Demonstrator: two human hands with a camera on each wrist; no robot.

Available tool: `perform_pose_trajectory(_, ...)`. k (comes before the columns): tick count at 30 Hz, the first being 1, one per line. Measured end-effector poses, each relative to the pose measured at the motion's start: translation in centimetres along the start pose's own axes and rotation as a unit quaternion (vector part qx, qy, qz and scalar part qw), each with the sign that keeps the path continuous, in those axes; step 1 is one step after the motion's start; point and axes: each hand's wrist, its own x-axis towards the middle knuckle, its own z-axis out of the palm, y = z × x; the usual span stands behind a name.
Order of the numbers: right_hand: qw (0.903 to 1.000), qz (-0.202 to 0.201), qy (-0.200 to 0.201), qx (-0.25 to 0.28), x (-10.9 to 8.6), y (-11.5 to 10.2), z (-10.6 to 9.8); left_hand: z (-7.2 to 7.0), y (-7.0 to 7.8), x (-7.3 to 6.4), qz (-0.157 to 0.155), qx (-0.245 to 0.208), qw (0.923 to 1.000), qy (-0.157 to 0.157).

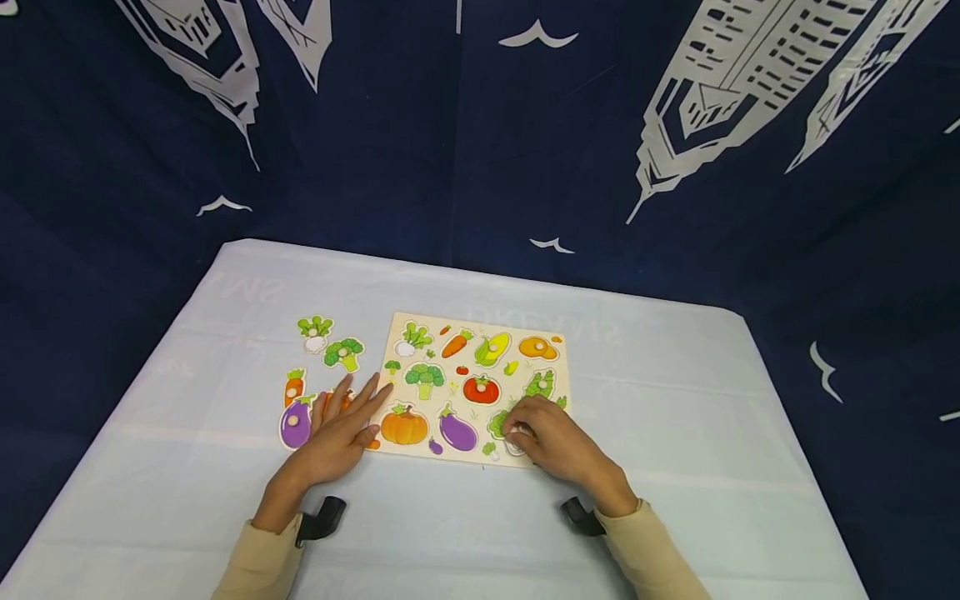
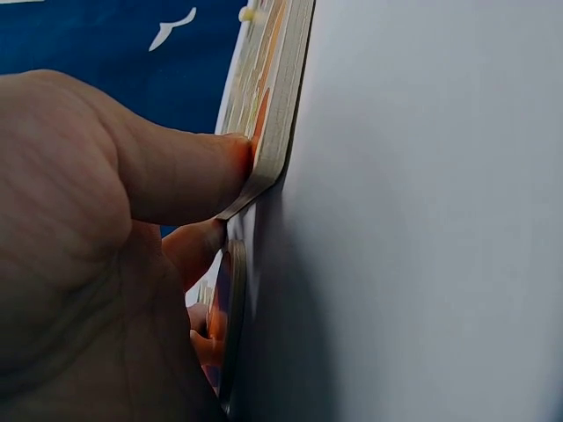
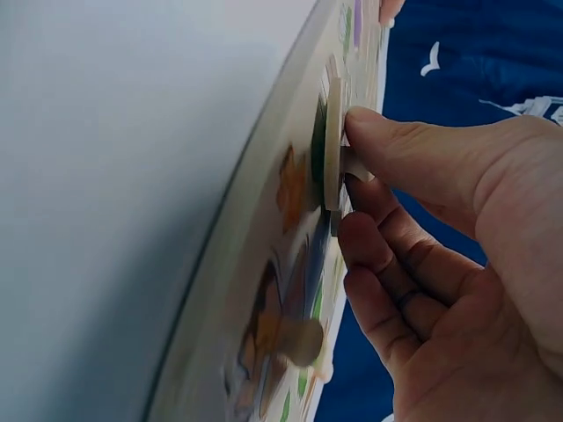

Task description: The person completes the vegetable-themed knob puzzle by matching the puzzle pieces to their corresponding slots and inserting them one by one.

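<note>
The tabletop (image 1: 720,433) presents a plain white surface with rounded far corners and bears faint lettering (image 1: 251,288) toward its far side, too dim to read. Beyond it and along both sides is a dark blue backdrop cloth (image 1: 405,167), printed in white with a large tower (image 1: 761,46) at upper right, a narrower spire (image 1: 823,127) beside it, and further building shapes (image 1: 243,50) at upper left, all pointing downward. Small white bird shapes (image 1: 538,35) are scattered across the cloth, one also visible in each wrist view.
</note>
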Motion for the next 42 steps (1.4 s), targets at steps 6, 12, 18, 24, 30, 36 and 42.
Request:
perform_pose_trajectory(6,0.9999,-0.006,0.004,-0.014,0.3,-0.3,0.4,0.0,0.1,0.0,0.007,0.002,1.0000,0.006)
perform_pose_trajectory(12,0.9999,0.001,0.005,-0.010,0.2,-0.4,0.7,0.0,0.2,-0.1,0.005,0.011,0.9999,0.007)
perform_pose_trajectory(18,0.9993,0.022,0.013,0.029,-0.5,-0.1,0.2,-0.2,0.4,-0.2,-0.005,0.029,0.9996,-0.001)
perform_pose_trajectory(24,0.9925,0.039,0.087,0.077,-1.4,2.0,-1.3,-0.3,0.4,-0.2,-0.001,0.044,0.9990,-0.001)
perform_pose_trajectory(30,0.9758,0.061,0.181,0.106,-2.9,5.3,-2.9,-0.4,0.5,-0.1,0.000,0.043,0.9991,0.000)
perform_pose_trajectory(36,0.9637,0.096,0.142,0.205,-4.2,8.0,-3.2,-0.5,0.6,-0.1,-0.001,0.047,0.9989,0.005)
perform_pose_trajectory(42,0.9550,0.127,0.086,0.254,-4.8,9.6,-2.8,-0.8,0.8,-0.2,0.003,0.049,0.9986,0.021)
